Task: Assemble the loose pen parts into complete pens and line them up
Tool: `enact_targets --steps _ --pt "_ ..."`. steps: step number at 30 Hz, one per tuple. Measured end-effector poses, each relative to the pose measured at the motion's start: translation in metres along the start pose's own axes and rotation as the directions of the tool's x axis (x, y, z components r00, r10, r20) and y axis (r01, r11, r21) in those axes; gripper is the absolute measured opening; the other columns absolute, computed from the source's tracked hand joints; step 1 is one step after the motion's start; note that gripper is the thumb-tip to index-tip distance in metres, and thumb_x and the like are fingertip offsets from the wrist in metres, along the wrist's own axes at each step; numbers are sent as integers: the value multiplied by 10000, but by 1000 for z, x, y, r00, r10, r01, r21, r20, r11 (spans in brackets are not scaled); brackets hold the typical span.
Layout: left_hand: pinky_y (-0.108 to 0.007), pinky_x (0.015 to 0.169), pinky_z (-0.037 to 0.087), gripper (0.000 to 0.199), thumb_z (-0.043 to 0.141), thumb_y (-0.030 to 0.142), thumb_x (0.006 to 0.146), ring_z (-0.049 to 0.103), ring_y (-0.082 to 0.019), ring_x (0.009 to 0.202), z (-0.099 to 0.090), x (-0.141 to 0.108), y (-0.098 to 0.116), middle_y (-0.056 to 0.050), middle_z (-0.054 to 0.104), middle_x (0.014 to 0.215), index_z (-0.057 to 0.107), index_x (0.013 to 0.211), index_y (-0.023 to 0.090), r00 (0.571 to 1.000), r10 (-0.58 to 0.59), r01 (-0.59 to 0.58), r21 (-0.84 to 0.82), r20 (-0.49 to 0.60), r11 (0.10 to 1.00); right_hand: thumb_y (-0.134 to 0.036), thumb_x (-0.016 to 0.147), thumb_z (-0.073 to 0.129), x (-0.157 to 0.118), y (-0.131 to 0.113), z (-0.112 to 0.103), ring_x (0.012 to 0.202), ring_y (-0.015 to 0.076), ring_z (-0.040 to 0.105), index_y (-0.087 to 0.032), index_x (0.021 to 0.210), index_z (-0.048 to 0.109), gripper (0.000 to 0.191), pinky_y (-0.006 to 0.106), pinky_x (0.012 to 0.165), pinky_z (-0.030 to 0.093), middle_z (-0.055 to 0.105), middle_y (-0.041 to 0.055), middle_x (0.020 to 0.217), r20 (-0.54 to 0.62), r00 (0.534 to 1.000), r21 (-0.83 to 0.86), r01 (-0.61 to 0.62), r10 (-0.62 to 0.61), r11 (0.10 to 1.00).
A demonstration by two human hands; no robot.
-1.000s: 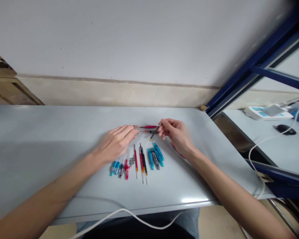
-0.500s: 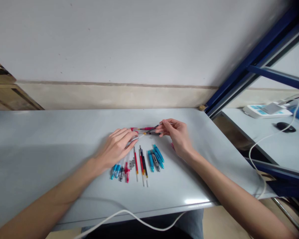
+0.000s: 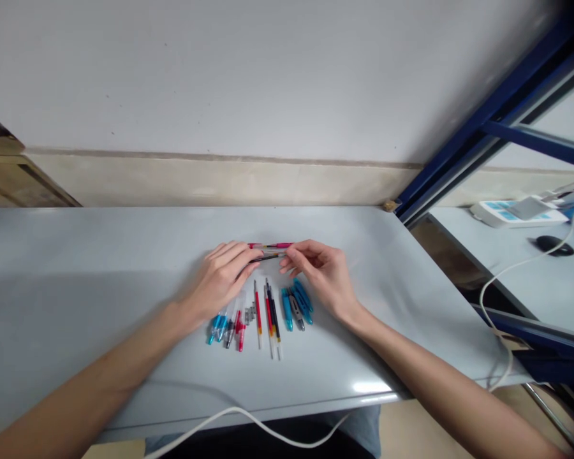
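The left hand (image 3: 222,275) and right hand (image 3: 323,274) pinch opposite ends of a slim dark pen part (image 3: 268,257), held level just beside a pink pen (image 3: 270,245), above laid-out pen components (image 3: 261,317) on the grey table (image 3: 100,242).

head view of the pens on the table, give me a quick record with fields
left hand: fingers on a thin dark pen refill
right hand: fingertips at that refill's other end
just beyond the hands: pink-red pen
on the grey table: red and black refills, blue pen parts, clear barrels with blue ends
off to the right: power strip, mouse
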State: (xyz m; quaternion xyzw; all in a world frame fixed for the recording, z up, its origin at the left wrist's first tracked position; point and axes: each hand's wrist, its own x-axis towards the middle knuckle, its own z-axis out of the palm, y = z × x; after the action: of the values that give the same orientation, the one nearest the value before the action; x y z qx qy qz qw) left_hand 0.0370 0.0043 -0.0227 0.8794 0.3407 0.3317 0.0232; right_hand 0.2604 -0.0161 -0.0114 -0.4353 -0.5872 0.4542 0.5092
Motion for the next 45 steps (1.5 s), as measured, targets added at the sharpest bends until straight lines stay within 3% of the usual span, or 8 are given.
enact_targets --steps 6,13,21,23,26,30,34,45 --pt "-352 792 519 210 458 159 1047 632 -202 907 1 -1 -1 -80 669 989 633 1163 157 999 42 -42 38 -1 998 -395 964 648 -5 4 4 593 138 613 -175 857 687 248 255 578 485 681 19 681 -7 1000 -157 -5 4 988" --pt "-313 768 535 211 428 186 1069 645 -181 906 1 0 1 -85 651 1009 599 1188 151 997 72 -72 23 16 997 -470 981 612 -7 2 16 509 103 432 -185 744 580 372 241 510 366 502 -47 558 -107 994 -162 -41 24 986" --pt "-266 593 416 250 448 207 1062 578 -120 632 6 -7 4 -13 642 791 624 888 168 999 34 -31 86 -41 996 -491 955 649 -14 -3 22 539 121 446 -181 745 626 375 265 539 366 558 -25 602 -83 996 -213 -33 15 976" --pt "-261 618 418 224 473 220 1055 592 -119 649 7 -9 -1 -7 668 807 633 905 175 996 -52 56 51 -69 997 -415 953 679 -15 -4 19 648 148 539 -185 818 692 267 286 639 430 644 4 721 -17 999 -333 40 -49 942" --pt "-250 643 424 218 483 245 1052 609 -115 658 7 -9 -9 8 693 815 649 922 190 981 -188 188 -24 -41 982 -311 911 753 -19 -6 18 909 202 592 -206 925 752 106 331 834 472 679 39 932 267 955 -455 245 -131 856" --pt "-241 663 426 208 503 256 1038 620 -116 683 6 -9 -11 25 700 816 652 904 204 960 -282 281 -85 5 956 -353 852 810 -27 -8 26 955 226 531 -213 1051 758 250 352 844 483 628 55 988 489 869 -529 364 -76 766" --pt "-247 639 399 239 483 261 1041 573 -114 646 6 -9 -7 34 662 769 626 858 204 954 -295 299 -98 52 949 -358 848 809 -31 -6 31 934 228 497 -196 1048 755 263 356 826 480 617 55 964 484 874 -589 368 -51 719" --pt "-257 649 401 248 468 291 1046 586 -122 670 9 -11 -7 36 664 789 620 865 218 942 -323 332 -94 93 939 -315 872 793 -33 0 35 940 224 494 -217 966 765 140 348 822 471 624 43 954 480 876 -574 360 -54 735"
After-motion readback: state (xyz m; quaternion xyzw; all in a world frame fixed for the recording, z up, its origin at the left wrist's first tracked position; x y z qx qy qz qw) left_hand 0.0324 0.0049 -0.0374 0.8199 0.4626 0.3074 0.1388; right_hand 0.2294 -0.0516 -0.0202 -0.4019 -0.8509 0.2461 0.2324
